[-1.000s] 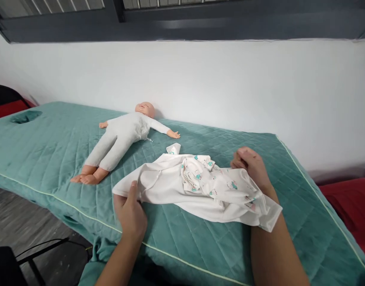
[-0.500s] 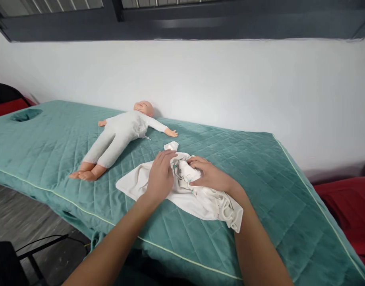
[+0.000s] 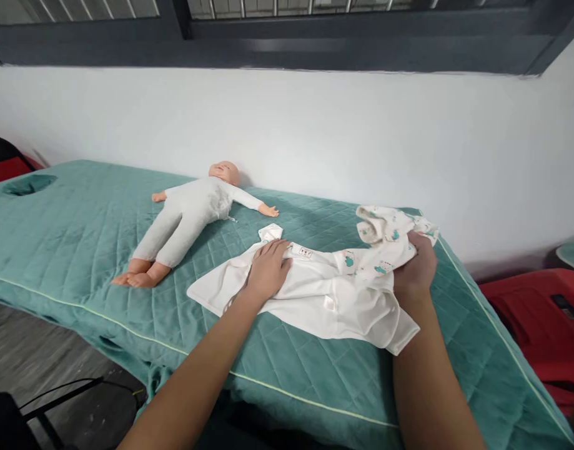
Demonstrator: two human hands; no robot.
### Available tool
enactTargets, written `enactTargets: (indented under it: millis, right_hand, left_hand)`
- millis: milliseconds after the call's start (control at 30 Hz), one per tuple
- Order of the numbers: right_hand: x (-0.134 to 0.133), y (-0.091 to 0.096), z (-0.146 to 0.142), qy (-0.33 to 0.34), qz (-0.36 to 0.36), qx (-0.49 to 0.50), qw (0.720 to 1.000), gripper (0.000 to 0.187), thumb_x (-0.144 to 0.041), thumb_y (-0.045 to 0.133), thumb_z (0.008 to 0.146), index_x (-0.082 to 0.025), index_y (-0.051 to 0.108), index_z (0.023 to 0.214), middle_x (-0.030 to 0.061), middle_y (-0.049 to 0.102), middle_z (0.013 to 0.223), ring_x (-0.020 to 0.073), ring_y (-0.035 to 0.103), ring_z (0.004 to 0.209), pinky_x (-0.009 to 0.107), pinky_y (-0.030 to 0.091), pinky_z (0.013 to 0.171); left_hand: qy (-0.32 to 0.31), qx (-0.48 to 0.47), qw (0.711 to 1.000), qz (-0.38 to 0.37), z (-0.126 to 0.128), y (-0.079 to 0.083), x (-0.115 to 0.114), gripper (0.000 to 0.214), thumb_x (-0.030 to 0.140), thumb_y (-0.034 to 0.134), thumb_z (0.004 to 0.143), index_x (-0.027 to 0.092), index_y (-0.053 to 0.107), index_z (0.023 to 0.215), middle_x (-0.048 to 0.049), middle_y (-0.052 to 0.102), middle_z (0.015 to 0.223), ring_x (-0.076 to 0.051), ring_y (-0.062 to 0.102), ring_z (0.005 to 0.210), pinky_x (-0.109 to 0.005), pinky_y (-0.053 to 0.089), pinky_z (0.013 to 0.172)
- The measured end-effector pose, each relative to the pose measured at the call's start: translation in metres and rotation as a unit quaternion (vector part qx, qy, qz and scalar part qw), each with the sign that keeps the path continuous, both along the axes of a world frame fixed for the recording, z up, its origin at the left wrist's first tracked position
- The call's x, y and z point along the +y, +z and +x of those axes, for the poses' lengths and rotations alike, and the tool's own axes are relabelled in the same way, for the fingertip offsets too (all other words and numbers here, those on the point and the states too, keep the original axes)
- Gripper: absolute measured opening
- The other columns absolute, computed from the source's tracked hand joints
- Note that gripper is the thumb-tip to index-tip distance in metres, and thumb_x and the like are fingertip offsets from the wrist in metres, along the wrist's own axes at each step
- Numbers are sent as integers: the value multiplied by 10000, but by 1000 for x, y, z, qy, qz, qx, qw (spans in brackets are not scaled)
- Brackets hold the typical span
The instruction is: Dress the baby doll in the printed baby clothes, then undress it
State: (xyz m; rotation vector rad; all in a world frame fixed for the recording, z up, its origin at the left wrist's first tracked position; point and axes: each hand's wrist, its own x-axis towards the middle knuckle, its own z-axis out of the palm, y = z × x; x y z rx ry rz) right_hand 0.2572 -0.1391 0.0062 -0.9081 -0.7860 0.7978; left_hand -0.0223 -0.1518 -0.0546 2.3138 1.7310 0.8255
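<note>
A white baby garment (image 3: 324,294) with small teal prints lies spread across the teal quilted bed (image 3: 71,237). My left hand (image 3: 268,272) lies flat on its left part, fingers stretched out, pinning the cloth down. My right hand (image 3: 415,269) is closed on a bunch of the printed fabric and holds it lifted at the right. A baby doll (image 3: 193,215) in a white suit lies on its back farther left, arms out, head near the wall.
The bed runs along a white wall (image 3: 315,131) under a dark window frame (image 3: 287,37). A red seat (image 3: 534,312) stands at the right, another red seat (image 3: 5,167) at the far left. Dark floor and a black cable (image 3: 57,387) show lower left.
My right hand has pulled the printed part of the garment out to the right and lifted it. My left hand now lies flat on the cloth's left part.
</note>
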Motion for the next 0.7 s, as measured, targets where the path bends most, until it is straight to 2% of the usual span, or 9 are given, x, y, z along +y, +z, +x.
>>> enactTargets:
  millis: [67,133,267,367,433,467,533,600,700]
  right_hand:
    - [-10,5,7,-14,-5,49,999,166,-281,587,684,-240,439,745,-39,521,728,137,567,643,259,517,601]
    - [-24,16,23,-30,-12,29,999,155,-254,603,647,-233,470,725,-40,499,714,122,529,606,248,498,573]
    - [-59,55,73,-108,-63,-100,987,192,-234,665,624,-237,583,797,-5,565,784,136,534,632,258,477,557]
    - [-83,66,111,-165,-169,-238,942,270,-332,730,645,-263,589,865,18,603,807,172,546,635,302,454,541]
    - [-93,51,128,-168,-267,-360,878,357,-444,733,668,-273,586,944,53,639,837,232,583,675,367,464,579]
    - [-97,38,134,-156,-315,-432,831,384,-468,735,657,-268,586,949,75,655,855,280,615,737,414,481,641]
    - [-99,7,141,-138,-341,-542,756,318,-473,679,695,-251,589,904,140,675,935,374,639,933,488,479,798]
    - [-99,-20,145,-136,-329,-554,752,330,-471,595,743,-221,604,957,170,682,1037,386,636,1035,499,470,896]
    - [-100,-36,148,-143,-329,-489,795,444,-498,647,709,-194,616,1031,172,690,1068,386,639,1058,505,474,932]
  left_hand:
    - [-1,1,1000,3,0,0,0,389,305,483,996,219,563,1366,-62,584,1471,-240,455,1427,-465,331,1225]
    - [-1,-2,1000,6,0,-1,0,380,329,467,1007,220,573,1356,-58,594,1458,-239,463,1418,-462,336,1218]
    - [0,-5,1000,9,0,-2,0,364,321,466,1005,217,593,1330,-60,610,1439,-243,483,1398,-456,354,1202]
    - [-5,-5,1000,13,0,-2,0,355,299,476,996,212,603,1316,-60,612,1437,-244,488,1393,-450,350,1206]
    - [-6,-5,1000,15,0,-2,-1,351,282,482,989,212,607,1309,-59,613,1436,-241,493,1388,-449,346,1209]
    - [-6,-5,1000,15,0,-2,-1,349,276,484,987,212,610,1306,-61,614,1435,-240,496,1385,-449,348,1208]
    - [-7,-3,1000,16,0,-2,-2,349,272,486,983,212,614,1302,-66,617,1431,-237,501,1379,-450,355,1204]
    - [-10,0,1000,17,0,-2,-3,350,267,486,980,208,618,1299,-72,619,1427,-237,502,1377,-450,362,1199]
    - [-14,1,1000,15,0,0,-5,353,253,480,976,202,624,1293,-76,618,1430,-242,508,1371,-447,371,1190]
